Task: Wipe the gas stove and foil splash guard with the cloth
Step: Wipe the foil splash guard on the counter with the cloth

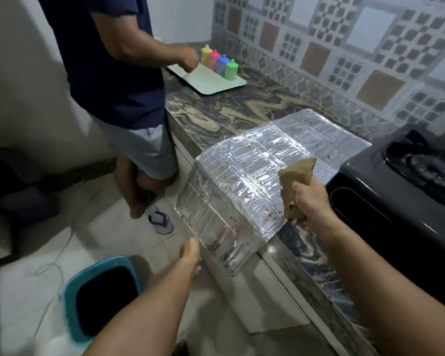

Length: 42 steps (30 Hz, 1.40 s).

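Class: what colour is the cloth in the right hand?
Brown, seen in the head view: cloth.

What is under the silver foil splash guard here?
The silver foil splash guard lies flat on the marbled stone counter, its near panel hanging past the edge over the tiled floor. The counter surface beneath it is covered.

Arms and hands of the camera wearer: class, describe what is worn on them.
Both forearms are bare, with no sleeves in view. The left hand and right hand wear no gloves, and no watch, ring or bracelet shows on either.
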Tool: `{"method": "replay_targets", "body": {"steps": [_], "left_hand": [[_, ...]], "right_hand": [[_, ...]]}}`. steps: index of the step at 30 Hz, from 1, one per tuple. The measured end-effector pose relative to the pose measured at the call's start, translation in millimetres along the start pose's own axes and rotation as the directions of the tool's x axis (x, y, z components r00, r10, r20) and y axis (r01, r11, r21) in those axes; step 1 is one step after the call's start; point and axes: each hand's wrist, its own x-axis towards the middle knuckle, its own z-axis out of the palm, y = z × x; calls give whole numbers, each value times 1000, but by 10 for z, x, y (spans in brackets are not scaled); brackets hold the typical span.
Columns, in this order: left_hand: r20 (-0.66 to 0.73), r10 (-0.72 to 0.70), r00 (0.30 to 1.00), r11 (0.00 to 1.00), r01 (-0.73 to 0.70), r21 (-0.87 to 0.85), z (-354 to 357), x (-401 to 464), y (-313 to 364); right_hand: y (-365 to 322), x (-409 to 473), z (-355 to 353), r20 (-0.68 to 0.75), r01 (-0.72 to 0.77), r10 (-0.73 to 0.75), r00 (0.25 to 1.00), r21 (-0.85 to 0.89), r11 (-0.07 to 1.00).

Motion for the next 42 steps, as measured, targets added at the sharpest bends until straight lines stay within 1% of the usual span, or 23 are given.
{"method": "replay_targets", "body": {"steps": [2,3,5,8,10,12,13,17,19,21,25,27,31,34,36,38,41,42], "left_hand": [[51,-53,997,997,56,-50,65,73,-61],[82,-86,993,993,92,-78,111,124,-86],[152,-106,983,984,126,-126,166,169,-94],[234,-132,963,957,185,-222,208,276,-79],[216,-137,967,942,194,-273,169,346,-78],[155,-134,979,937,176,-302,71,419,-91],[130,-128,983,934,163,-316,7,436,-91],[68,-67,995,914,88,-397,-240,301,29],[44,-22,999,914,38,-405,-347,253,91],[49,31,998,908,-8,-418,-434,205,137],[131,132,983,881,-56,-469,-520,-89,291],[170,167,971,869,-63,-491,-547,-258,340],[217,241,946,822,-80,-564,-578,-412,394],[281,288,915,793,-64,-606,-549,-493,417],[310,285,907,781,-32,-624,-537,-508,413],[308,287,907,786,-40,-617,-530,-511,408],[308,285,908,796,-45,-603,-528,-513,407],[309,281,909,795,-40,-605,-531,-522,417]], "right_hand": [[26,65,67,0,70,-71,998,-109,992],[66,109,105,19,86,-84,996,-154,984],[176,183,167,80,117,-102,992,-212,970],[314,243,224,128,128,-98,987,-257,958],[350,265,252,109,93,-69,992,-236,967],[380,295,263,96,61,-40,995,-231,971],[384,309,258,106,64,-38,994,-256,964],[309,351,275,193,205,-148,970,-320,925],[289,376,327,231,239,-168,958,-328,914],[269,348,372,290,297,-203,935,-330,896],[196,283,464,322,298,-197,926,-303,905],[181,277,502,369,323,-201,908,-309,894],[225,248,562,520,410,-151,840,-428,805],[228,185,618,605,526,-191,773,-444,725],[269,130,674,631,603,-214,746,-503,619],[337,50,740,659,656,-214,721,-551,516],[498,-75,880,700,708,-227,677,-535,460],[542,-133,929,705,726,-262,659,-505,467]]}}
